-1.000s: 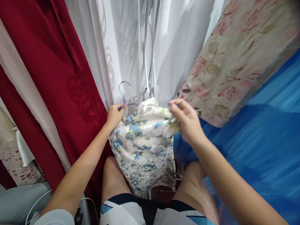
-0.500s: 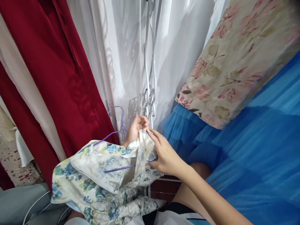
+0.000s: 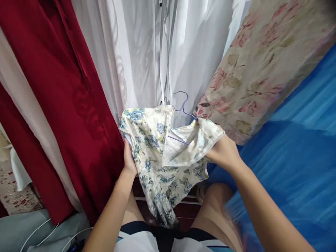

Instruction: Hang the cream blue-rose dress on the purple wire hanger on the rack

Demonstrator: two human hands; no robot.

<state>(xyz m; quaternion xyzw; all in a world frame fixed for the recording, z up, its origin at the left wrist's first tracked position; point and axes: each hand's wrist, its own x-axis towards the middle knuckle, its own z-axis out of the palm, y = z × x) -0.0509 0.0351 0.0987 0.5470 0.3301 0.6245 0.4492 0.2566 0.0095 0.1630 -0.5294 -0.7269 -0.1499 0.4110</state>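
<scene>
A white floral garment [image 3: 152,140] with blue roses hangs in front of me, spread over a purple wire hanger [image 3: 183,105]. The hanger's hook sticks up out of the neckline, and its lower bar shows through the wide neck opening. My left hand [image 3: 129,157] is closed on the garment's left edge by the armhole, with most of its fingers hidden behind the cloth. On the other side my right hand [image 3: 223,152] grips the right shoulder part, its fingertips covered by the fabric. The lower end of the garment hangs bunched between my knees.
Red curtain-like cloth [image 3: 86,105] hangs at the left and white drapes [image 3: 139,52] at the back, by a white metal frame [image 3: 165,70]. To the right are a pink-flowered cloth [image 3: 236,77] and blue tulle [image 3: 294,150]. White cables [image 3: 42,227] lie on grey fabric at lower left.
The garment has been turned upright and spread out, and the hanger has shifted right. My left hand has come out from the neck area to the left edge; my right hand has moved right.
</scene>
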